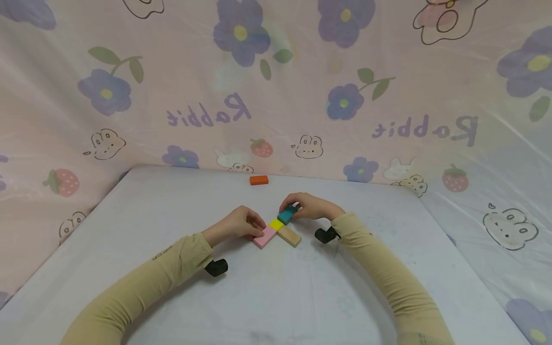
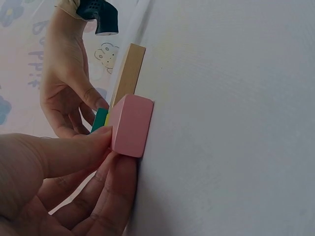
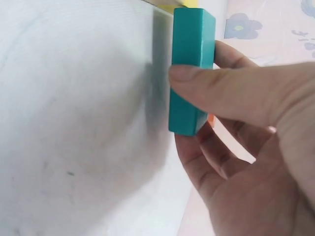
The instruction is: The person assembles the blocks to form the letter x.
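My right hand pinches a teal block between thumb and fingers, its end right at a yellow block. In the right wrist view a shadow falls on the table beside the teal block. With thumb and fingertips, my left hand grips a pink block that lies on the table against the yellow one. A plain wooden block extends from the yellow block toward the front right. Seen from above, teal, yellow and pink form one slanting line.
Farther back on the white table, near the curtain, lies an orange block. A printed curtain rises behind the table and at both sides. Black wrist cameras hang below both sleeves, close over the table.
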Motion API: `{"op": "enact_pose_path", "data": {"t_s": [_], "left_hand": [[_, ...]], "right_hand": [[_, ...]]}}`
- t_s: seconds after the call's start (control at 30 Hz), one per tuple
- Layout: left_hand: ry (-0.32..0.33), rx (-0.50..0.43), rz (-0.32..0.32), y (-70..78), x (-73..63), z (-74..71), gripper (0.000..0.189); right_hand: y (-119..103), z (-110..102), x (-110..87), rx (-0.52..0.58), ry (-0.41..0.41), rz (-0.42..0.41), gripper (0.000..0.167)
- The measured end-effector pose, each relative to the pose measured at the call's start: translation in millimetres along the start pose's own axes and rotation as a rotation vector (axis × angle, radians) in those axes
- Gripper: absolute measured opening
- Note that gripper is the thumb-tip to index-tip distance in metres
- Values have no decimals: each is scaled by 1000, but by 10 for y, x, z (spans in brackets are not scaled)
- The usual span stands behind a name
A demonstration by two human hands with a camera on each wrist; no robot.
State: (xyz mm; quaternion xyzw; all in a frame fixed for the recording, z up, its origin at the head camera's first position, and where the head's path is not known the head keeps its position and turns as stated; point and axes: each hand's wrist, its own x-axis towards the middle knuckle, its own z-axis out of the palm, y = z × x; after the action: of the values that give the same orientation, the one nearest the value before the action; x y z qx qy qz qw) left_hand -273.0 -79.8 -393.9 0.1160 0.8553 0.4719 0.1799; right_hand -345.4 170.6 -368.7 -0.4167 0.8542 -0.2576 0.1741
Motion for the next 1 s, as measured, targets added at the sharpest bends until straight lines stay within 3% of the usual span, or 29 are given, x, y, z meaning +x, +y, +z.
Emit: {"op": "enact_pose_path", "data": {"t_s": [1.0], "left_hand": [[9, -9, -19, 15, -5, 14, 16]], "right_hand": [[47, 91, 34, -6, -1, 1, 33]]}}
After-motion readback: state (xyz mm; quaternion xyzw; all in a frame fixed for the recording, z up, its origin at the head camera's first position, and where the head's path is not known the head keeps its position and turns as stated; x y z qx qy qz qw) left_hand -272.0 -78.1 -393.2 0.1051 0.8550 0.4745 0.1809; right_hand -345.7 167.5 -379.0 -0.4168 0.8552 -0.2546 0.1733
